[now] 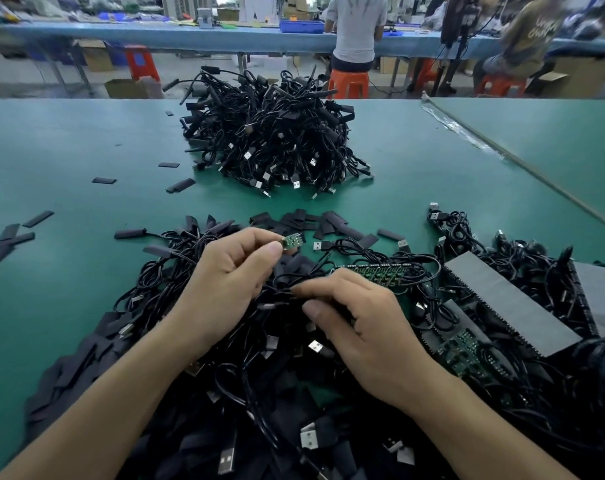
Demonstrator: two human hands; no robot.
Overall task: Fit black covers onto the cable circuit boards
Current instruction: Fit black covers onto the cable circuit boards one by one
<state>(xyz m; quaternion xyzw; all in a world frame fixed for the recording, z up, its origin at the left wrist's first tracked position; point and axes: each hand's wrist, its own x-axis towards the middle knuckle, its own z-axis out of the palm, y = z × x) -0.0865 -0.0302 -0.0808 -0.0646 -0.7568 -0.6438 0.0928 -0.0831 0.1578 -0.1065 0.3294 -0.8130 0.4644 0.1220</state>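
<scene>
Fingers of the left hand pinch a green circuit board mid-frame. Just below, the right hand grips a black cable.

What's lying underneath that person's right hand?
The right hand rests on a heap of black cables, pinching one, with silver USB plugs and flat black covers mixed in. What its palm covers, and the green table below the heap, cannot be seen.

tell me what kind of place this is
Likely an electronics assembly workshop: a heap of black cables on the green worktable, a circuit board in the left hand, people on stools at a long bench behind.
</scene>
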